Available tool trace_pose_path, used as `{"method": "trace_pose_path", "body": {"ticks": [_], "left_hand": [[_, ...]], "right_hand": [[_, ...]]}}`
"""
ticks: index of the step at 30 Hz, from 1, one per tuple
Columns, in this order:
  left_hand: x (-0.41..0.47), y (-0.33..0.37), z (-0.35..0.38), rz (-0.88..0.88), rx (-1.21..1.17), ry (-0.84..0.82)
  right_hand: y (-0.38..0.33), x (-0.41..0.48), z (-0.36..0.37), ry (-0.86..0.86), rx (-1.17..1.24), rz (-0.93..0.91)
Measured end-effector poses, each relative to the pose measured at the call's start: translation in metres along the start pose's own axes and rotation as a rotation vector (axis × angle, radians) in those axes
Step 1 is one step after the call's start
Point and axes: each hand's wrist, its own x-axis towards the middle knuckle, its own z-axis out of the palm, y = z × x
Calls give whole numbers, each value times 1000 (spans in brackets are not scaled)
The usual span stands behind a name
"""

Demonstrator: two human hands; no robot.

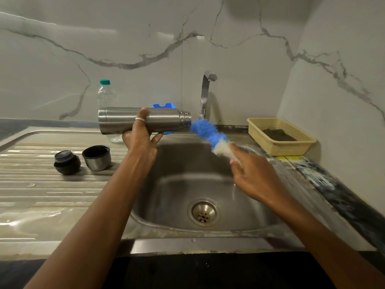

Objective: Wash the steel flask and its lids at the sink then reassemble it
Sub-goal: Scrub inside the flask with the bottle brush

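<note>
My left hand [141, 135] grips the steel flask [164, 119] and holds it sideways above the sink's left rim, its open mouth pointing right. My right hand [253, 176] holds a bottle brush [208, 133] with blue and white bristles. The brush's blue tip sits just outside the flask's mouth, over the sink bowl [179, 184]. On the ribbed drainboard [41, 184] to the left stand the black inner lid [67, 162] and the steel cup lid [96, 157], mouth up. Water film lies on the drainboard's near part.
The tap [206, 94] rises behind the bowl, with no water visibly running. A clear plastic bottle [106, 94] with a green cap stands behind the flask. A blue object [164, 105] shows behind the flask. A beige mesh basket [281, 135] sits on the right counter by the wall.
</note>
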Motion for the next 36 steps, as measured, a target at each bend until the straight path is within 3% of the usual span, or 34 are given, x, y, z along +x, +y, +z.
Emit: {"method": "trace_pose_path", "body": {"ticks": [2,20,36], "left_hand": [[2,-1,-3,2,13,19],[-7,-18,4,20,88,-3],[-1,-19,-3,-49,-21,-55]], "right_hand": [[-2,0,-3,51,21,8],[-29,4,17,-41,52,3],[-31,16,11,-1,59,5]]}}
